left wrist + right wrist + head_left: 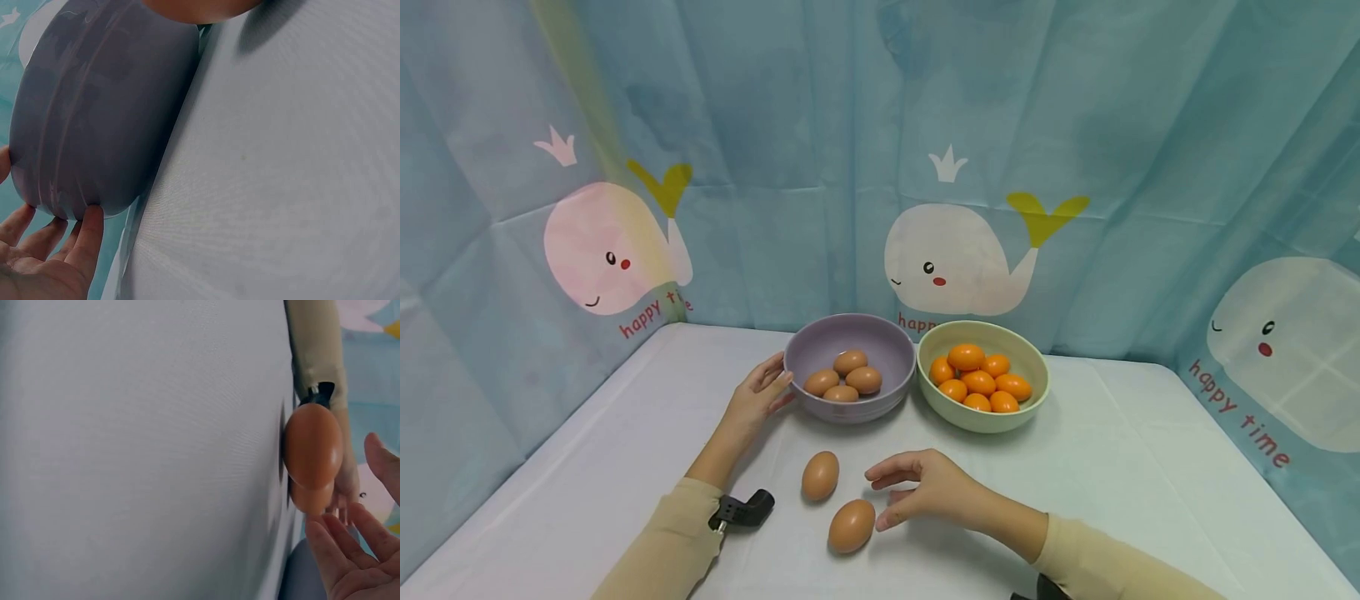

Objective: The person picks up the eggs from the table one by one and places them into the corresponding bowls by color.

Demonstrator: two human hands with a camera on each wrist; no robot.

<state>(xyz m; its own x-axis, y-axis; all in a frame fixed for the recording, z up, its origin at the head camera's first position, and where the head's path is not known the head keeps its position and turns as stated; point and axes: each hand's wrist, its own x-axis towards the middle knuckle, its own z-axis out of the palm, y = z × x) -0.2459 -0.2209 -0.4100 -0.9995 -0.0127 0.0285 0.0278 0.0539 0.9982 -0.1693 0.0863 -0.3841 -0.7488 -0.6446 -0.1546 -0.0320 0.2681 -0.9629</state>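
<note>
My left hand (756, 394) touches the left side of a purple bowl (902, 354). In the left wrist view its fingertips rest against the bowl's outer wall (112, 112), with the thumb by the rim. Several brown eggs (851, 362) lie inside that bowl. Two more eggs are on the white tabletop: a farther egg (820, 476) and a nearer egg (852, 527). My right hand (936, 492) hovers just right of this pair, fingers loosely bent and holding nothing. The right wrist view shows its fingers spread around the near egg (314, 444), apart from it.
A light green bowl (1040, 392) of small oval orange fruits (978, 382) stands right beside the purple one. Behind both hangs a blue curtain (790, 208) with whale prints. The white table (1135, 467) stretches out to both sides.
</note>
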